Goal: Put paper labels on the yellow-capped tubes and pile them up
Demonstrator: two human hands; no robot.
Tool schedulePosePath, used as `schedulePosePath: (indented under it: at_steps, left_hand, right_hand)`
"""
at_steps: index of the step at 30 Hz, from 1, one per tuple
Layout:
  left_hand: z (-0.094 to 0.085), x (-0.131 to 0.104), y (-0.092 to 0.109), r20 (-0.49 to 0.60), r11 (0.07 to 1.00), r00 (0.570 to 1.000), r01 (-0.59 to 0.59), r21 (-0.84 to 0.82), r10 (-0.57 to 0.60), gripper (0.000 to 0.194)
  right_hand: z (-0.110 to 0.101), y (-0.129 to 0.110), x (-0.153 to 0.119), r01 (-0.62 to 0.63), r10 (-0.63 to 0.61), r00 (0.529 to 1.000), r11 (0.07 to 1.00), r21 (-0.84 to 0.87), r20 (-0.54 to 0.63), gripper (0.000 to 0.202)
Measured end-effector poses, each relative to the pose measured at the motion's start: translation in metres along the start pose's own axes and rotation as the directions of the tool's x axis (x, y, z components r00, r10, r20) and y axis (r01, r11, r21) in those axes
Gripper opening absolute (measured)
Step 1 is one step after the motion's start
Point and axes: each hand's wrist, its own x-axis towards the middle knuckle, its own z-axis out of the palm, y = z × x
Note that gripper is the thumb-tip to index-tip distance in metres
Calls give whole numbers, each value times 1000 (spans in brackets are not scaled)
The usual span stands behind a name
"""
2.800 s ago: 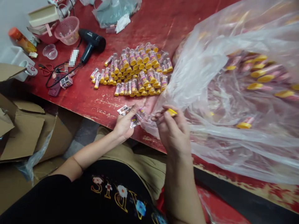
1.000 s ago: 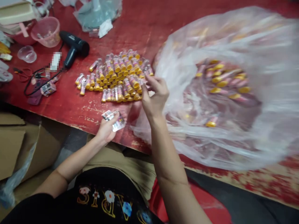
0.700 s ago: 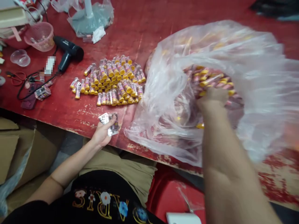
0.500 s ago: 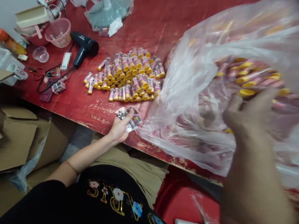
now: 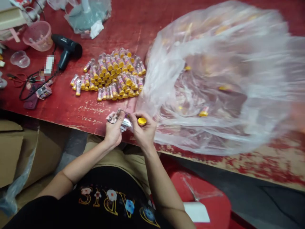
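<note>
My left hand (image 5: 113, 130) is closed on several small printed packets (image 5: 111, 117) at the table's front edge. Right beside it, my right hand (image 5: 144, 130) pinches a small tube whose yellow cap (image 5: 142, 121) faces up; its fingers also touch the packets. Behind my hands lies a pile of small clear tubes with yellow caps (image 5: 111, 74). To the right spreads a large translucent plastic bag (image 5: 164, 79), with a few yellow-capped tubes (image 5: 203, 113) showing in it.
On the left of the red table (image 5: 138, 19) are a black hair dryer (image 5: 66, 49), a pink basket (image 5: 38, 35), red-handled scissors (image 5: 17, 79) and a phone (image 5: 32, 97). A red stool (image 5: 214, 206) stands below; cardboard (image 5: 33, 152) is at lower left.
My right hand has come out of the plastic bag and across to my left hand, with a yellow-capped tube in it. The view has shifted to the right.
</note>
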Motion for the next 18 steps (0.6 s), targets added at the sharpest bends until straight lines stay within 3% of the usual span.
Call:
schedulePosePath:
  at_steps: [3, 5, 10, 13, 16, 18]
  left_hand:
    - [3, 1, -3, 15, 999, 1000, -27, 26, 27, 46]
    - [4, 0, -5, 43, 998, 999, -16, 58, 14, 48]
    - [4, -3, -10, 75, 997, 996, -60, 58, 55, 52]
    - [3, -5, -11, 57, 997, 997, -53, 63, 50, 52]
    - [3, -6, -9, 83, 996, 995, -56, 67, 51, 52]
    - [4, -7, -8, 92, 996, 994, -59, 73, 53, 53]
  right_hand:
    - [-6, 0, -1, 121, -125, 991, 988, -94, -42, 24]
    - [-9, -1, -2, 119, -125, 991, 987, -105, -54, 27]
    - [-14, -3, -2, 6, -7, 1000, 999, -35, -25, 46]
    - [-16, -3, -1, -139, 134, 989, 986, 96, 57, 52]
    - [-21, -2, -2, -283, 251, 954, 936, 208, 166, 49]
    - [-26, -4, -1, -282, 249, 952, 938, 201, 175, 45]
